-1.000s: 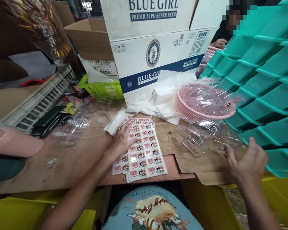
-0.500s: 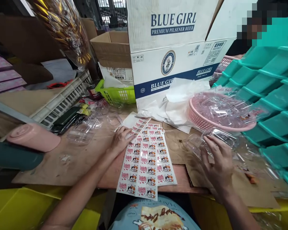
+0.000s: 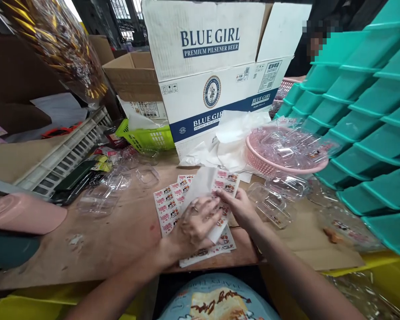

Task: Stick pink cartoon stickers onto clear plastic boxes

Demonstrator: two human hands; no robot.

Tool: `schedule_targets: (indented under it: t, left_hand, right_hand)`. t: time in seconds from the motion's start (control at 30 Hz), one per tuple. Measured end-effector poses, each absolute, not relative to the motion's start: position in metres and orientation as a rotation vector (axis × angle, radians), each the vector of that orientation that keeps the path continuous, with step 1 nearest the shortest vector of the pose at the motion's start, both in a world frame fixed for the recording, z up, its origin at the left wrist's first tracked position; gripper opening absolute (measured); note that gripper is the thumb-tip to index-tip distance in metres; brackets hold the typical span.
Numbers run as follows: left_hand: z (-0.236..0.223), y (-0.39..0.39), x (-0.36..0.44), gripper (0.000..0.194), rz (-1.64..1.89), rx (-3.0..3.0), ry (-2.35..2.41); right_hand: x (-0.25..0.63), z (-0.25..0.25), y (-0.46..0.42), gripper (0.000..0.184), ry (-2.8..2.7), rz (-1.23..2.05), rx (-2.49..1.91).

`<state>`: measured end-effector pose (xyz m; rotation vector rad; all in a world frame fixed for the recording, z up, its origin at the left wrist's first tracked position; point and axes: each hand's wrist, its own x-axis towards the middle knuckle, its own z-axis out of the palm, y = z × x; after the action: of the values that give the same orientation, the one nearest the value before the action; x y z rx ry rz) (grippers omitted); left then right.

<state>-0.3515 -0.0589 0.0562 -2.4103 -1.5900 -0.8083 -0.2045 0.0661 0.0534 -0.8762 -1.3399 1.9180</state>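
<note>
A sheet of pink-lettered cat stickers, part of it bare white backing, is raised off the table between my hands. My left hand, a little smeared by motion, curls its fingers over the front of it. At the sheet's right edge my right hand grips it, thumb on top. Beneath and to the left lie more sticker sheets, partly covered by my left hand. A clear plastic clamshell box rests on the cardboard just right of my right hand.
Behind the hands stand a white beer carton, a green basket and crumpled white paper. A pink basket heaped with clear packs is at right, beside stacked teal bins. A pink cup lies at left.
The sticker sheet has been lifted and shifted up. My left hand has come right and nearer; my right hand has left the clear plastic box and moved left onto the sheet. The view has shifted right.
</note>
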Motion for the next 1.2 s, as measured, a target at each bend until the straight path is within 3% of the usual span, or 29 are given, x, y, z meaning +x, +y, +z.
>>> schedule_targets:
  t: [0.07, 0.1, 0.23, 0.33, 0.4, 0.53, 0.6, 0.73, 0.9, 1.0, 1.1, 1.2]
  left_hand:
    - [0.069, -0.054, -0.359, 0.087, -1.141, -2.271, -1.801]
    - [0.074, -0.05, -0.367, 0.085, -1.339, -2.136, -1.965]
    - [0.079, -0.034, -0.392, 0.037, -2.163, -1.82, -2.539]
    - [0.074, -0.032, -0.391, 0.03, -2.71, -1.725, -2.642]
    - [0.072, -0.034, -0.383, 0.032, -2.913, -1.65, -2.682]
    - [0.072, -0.038, -0.37, 0.026, -3.096, -1.409, -2.673]
    - [0.07, -0.038, -0.365, 0.023, -3.122, -1.373, -2.603]
    - [0.065, -0.039, -0.356, 0.021, -3.011, -1.45, -2.506]
    - [0.051, -0.044, -0.364, 0.026, -2.845, -1.543, -2.597]
    - [0.043, -0.046, -0.382, 0.029, -2.421, -1.526, -2.71]
    - [0.045, -0.042, -0.389, 0.032, -1.774, -1.471, -2.526]
    - [0.056, -0.034, -0.371, 0.042, -1.695, -1.784, -2.4]
  right_hand:
    - [-0.201, 0.059, 0.073, 0.041, -1.48, 1.978, -0.857]
    - [-0.199, 0.063, 0.075, 0.04, -1.577, 2.028, -0.841]
    - [-0.194, 0.072, 0.077, 0.041, -1.684, 2.03, -0.853]
    - [-0.194, 0.071, 0.082, 0.04, -1.773, 1.953, -0.808]
    - [-0.194, 0.07, 0.085, 0.039, -1.942, 1.697, -0.767]
    - [-0.198, 0.071, 0.08, 0.029, -2.075, 0.637, -0.648]
    - [-0.203, 0.073, 0.071, 0.016, -2.19, 0.436, -0.509]
    - [-0.218, 0.069, 0.056, 0.01, -2.247, 0.528, -0.427]
    - [-0.222, 0.063, 0.071, 0.022, -1.999, 1.075, -0.634]
    - [-0.212, 0.065, 0.094, 0.024, -1.686, 1.322, -0.841]
    - [-0.204, 0.069, 0.106, 0.021, -1.618, 1.019, -0.884]
    - [-0.206, 0.072, 0.095, 0.019, -1.832, 0.606, -0.736]
